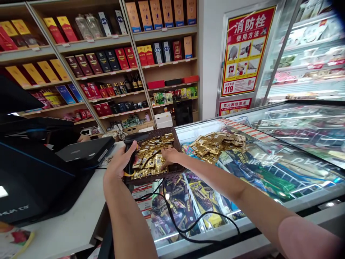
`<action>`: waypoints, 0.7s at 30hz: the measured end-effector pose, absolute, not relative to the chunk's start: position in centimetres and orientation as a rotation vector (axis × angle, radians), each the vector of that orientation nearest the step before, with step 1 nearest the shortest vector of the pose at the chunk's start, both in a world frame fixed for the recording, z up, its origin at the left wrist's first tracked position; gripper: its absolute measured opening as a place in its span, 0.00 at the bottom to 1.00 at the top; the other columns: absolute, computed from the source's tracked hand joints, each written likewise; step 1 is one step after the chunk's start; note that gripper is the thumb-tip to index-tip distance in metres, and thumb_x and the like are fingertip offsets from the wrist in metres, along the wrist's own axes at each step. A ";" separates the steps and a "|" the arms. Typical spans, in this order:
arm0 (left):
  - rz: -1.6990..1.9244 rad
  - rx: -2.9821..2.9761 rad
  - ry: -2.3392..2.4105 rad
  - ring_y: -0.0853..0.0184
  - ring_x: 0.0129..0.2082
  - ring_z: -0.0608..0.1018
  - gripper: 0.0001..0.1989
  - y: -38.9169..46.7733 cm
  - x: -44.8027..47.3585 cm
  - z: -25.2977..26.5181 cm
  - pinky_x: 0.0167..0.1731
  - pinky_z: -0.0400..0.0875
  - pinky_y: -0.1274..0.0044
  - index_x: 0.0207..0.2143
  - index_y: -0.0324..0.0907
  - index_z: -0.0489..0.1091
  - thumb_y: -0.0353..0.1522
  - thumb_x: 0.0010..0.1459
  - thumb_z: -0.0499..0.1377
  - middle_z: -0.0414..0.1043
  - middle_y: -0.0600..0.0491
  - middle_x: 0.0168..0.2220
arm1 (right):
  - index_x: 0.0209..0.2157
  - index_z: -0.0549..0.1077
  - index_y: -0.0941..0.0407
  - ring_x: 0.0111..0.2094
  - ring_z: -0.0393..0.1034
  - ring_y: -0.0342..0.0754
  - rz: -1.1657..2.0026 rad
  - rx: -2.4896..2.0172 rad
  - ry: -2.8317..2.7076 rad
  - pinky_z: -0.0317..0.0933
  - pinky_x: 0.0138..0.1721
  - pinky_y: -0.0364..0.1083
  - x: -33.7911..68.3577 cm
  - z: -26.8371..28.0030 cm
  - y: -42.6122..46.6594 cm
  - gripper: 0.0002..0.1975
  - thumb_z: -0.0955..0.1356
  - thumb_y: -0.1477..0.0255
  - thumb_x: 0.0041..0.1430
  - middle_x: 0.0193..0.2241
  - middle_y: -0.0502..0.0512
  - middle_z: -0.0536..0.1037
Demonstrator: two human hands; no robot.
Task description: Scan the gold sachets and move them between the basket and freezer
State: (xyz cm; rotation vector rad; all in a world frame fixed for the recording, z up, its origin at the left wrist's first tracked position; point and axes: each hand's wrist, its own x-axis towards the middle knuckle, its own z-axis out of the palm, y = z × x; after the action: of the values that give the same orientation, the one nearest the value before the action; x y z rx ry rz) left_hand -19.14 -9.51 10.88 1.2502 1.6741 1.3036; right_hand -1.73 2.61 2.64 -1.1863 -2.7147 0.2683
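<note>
My left hand (118,162) is wrapped round the handle of a black barcode scanner (137,137) with yellow trim, at the left side of a brown woven basket (177,138). Many small gold foil packets (149,156) lie in the basket. My right hand (170,156) reaches in from the right, fingers apart and resting on the packets; its fingertips are partly hard to make out. A loose pile of similar gold packets (219,143) lies on the freezer's glass top to the right of the basket.
The glass-topped freezer (269,212) holds bagged ice creams. A black cable (172,212) loops over its front. At left are a counter (78,212), a dark monitor (29,180) and a black cash-box-like device (86,151). Shelves (164,34) with boxed bottles stand behind.
</note>
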 end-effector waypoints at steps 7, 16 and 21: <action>1.362 1.245 1.642 0.69 0.19 0.70 0.28 -9.3 -17.9 11.5 0.18 0.62 0.81 0.35 0.42 0.69 0.56 0.45 0.64 0.68 0.56 0.19 | 0.43 0.74 0.60 0.43 0.71 0.53 0.562 -1.087 -2.394 0.62 0.39 0.44 0.7 1.6 3.4 0.26 0.80 0.73 0.39 0.38 0.57 0.78; 1.319 1.268 1.643 0.69 0.15 0.68 0.27 -8.9 -14.6 12.6 0.13 0.58 0.81 0.33 0.45 0.66 0.57 0.45 0.63 0.67 0.57 0.17 | 0.33 0.72 0.58 0.29 0.68 0.42 1.318 -0.702 -1.601 0.58 0.32 0.41 9.1 3.9 4.0 0.17 0.76 0.65 0.45 0.27 0.48 0.76; 1.256 1.331 1.561 0.69 0.15 0.68 0.26 -8.1 -10.9 12.9 0.14 0.58 0.80 0.33 0.45 0.65 0.56 0.46 0.63 0.68 0.56 0.17 | 0.32 0.71 0.58 0.28 0.67 0.42 1.210 -0.839 -1.406 0.58 0.29 0.40 15.8 6.1 6.1 0.16 0.75 0.63 0.46 0.28 0.49 0.75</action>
State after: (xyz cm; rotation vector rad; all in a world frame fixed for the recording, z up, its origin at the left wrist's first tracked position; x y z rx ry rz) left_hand -10.94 -8.12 12.87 1.3312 1.5606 1.2559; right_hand 15.76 6.12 6.12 -0.8394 -1.4063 1.2102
